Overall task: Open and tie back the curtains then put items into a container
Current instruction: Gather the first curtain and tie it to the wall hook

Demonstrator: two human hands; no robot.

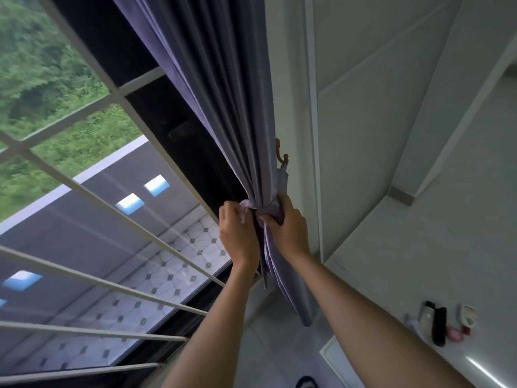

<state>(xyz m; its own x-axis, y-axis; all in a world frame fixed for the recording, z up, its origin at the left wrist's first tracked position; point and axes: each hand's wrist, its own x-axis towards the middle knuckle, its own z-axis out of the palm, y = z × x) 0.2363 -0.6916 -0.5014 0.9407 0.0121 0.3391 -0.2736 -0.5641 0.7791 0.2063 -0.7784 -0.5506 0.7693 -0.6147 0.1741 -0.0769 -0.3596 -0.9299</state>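
Observation:
A purple curtain (221, 88) hangs gathered into a bunch beside the white wall. A matching purple tie-back band (256, 206) wraps around the bunch. My left hand (237, 233) pinches the band's left end. My right hand (288, 228) grips the bunched curtain and band from the right. A brown wall hook (281, 156) sits just above the bunch, with a strip of the tie-back hanging from it. On the white table at lower right lie small items: a black folded umbrella (438, 326), a pink object (454, 334) and a white gadget (469, 317).
The window (70, 135) with white bars fills the left, showing greenery and a tiled balcony outside. A white tray edge (335, 359) lies on the table (377, 261) at lower right. A dark object (306, 382) lies on the floor at the bottom.

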